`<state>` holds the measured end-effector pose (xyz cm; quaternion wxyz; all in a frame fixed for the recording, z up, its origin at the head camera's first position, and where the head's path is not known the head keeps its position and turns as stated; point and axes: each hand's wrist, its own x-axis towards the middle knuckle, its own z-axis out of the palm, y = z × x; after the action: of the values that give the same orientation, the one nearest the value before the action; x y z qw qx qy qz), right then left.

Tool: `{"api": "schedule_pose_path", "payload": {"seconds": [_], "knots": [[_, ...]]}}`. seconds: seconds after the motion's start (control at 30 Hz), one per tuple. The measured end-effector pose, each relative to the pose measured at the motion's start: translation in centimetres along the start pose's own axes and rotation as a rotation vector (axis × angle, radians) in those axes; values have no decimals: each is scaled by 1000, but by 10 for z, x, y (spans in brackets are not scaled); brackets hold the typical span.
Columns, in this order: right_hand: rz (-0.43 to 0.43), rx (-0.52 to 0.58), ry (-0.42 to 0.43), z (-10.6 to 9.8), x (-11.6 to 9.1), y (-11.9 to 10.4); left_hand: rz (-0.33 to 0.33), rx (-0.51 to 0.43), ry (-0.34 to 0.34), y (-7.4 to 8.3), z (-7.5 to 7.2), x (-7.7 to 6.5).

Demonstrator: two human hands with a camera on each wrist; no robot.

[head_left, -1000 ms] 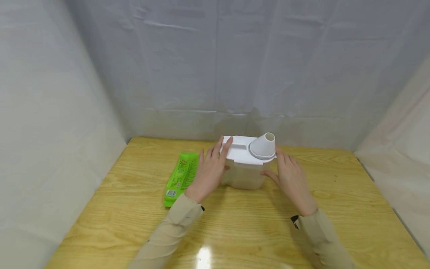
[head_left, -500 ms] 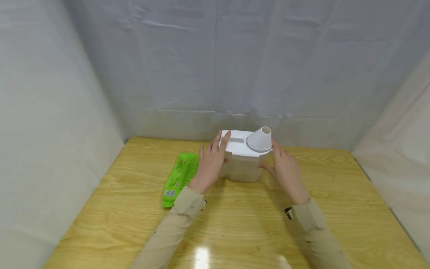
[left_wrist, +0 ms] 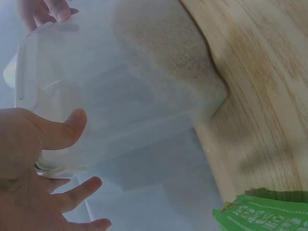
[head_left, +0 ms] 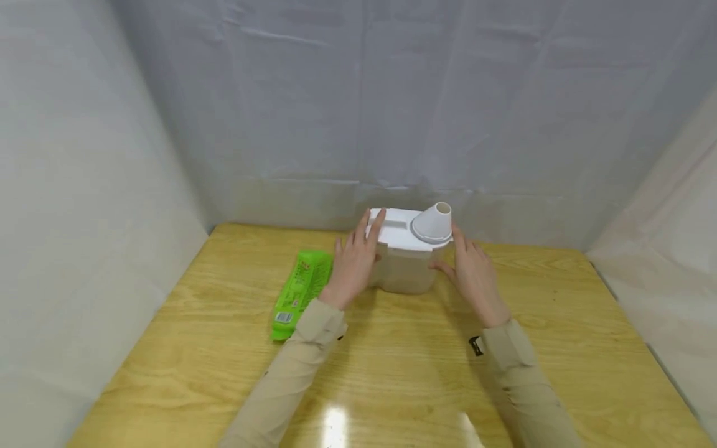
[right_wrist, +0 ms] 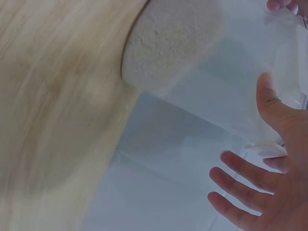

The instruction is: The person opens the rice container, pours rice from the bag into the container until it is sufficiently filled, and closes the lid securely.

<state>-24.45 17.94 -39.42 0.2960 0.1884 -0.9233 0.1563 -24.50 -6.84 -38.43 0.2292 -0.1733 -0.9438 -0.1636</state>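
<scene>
A translucent storage container [head_left: 407,272] with a white lid [head_left: 399,236] stands upright near the table's back edge. Pale grainy contents [right_wrist: 166,48] fill its lower part. On the lid's right end sits a white cone-shaped spout [head_left: 434,223]. My left hand [head_left: 356,261] grips the container's left end, its thumb on the near wall and fingertips on the lid. At the right end, my right hand [head_left: 475,277] holds it between thumb and index finger, just beside the spout; the other fingers spread away from it in the right wrist view.
A green printed packet [head_left: 297,292] lies flat on the wooden table [head_left: 403,373], left of the container and partly behind the left wrist. A pale sheet [head_left: 403,112] hangs close behind the table, with more sheeting on both sides.
Both hands have moved the container away from me, toward the back edge of the table. Their hold on it looks the same. The green packet stays where it was.
</scene>
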Motion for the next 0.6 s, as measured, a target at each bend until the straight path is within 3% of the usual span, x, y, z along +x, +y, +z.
{"api": "schedule_pose_path", "payload": {"seconds": [0.23, 0.5, 0.6], "knots": [[47, 0, 21, 1, -7, -4, -18, 5, -42, 5, -3, -3], [13, 13, 89, -3, -24, -17, 21, 31, -34, 13, -9, -31], [29, 15, 63, -4, -32, -23, 26, 48, -27, 16, -11, -41]]}}
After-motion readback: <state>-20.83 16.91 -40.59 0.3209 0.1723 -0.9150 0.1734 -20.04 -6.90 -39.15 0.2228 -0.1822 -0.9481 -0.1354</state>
